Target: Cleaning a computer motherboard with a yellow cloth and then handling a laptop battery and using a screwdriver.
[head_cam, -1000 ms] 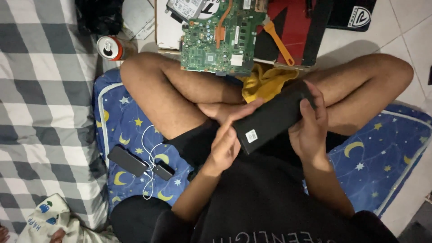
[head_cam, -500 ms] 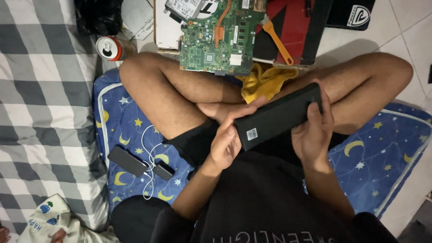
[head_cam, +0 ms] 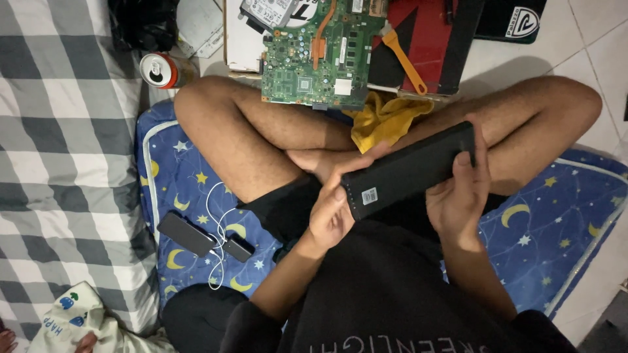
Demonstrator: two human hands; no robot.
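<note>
Between the earlier pictures and this one, the black slab-shaped device (head_cam: 409, 171) swung from a steeper tilt to a flatter one, its far end dropping and moving out to my right. I noted both hands on it throughout.

Position: the device lay across my lap, spanning the gap between the hands, above the crossed legs. Long axis ran from lower-left to upper-right in the head view. The end with the small square sticker pointed toward my left hand (head_cam: 330, 212); the plain end pointed up and away past my right hand (head_cam: 458, 202).

Left hand: fingers curled round the near, stickered end, thumb along the top edge, closed on it. Right hand: palm under the far half, fingertips wrapped over the upper edge, likewise closed on it. Neither hand was nearer than the other; each held one end.

Outward: a yellow cloth (head_cam: 383, 121) lay just beyond the device, behind my knees. Past that, a green circuit board (head_cam: 320, 52) and an orange-handled tool (head_cam: 404, 60). To the left of my left hand, well apart, a dark phone (head_cam: 186, 233) with a white cable (head_cam: 216, 216) lay on the blue star-patterned mat (head_cam: 176, 176); a drinks can (head_cam: 159, 70) stood farther off.
</note>
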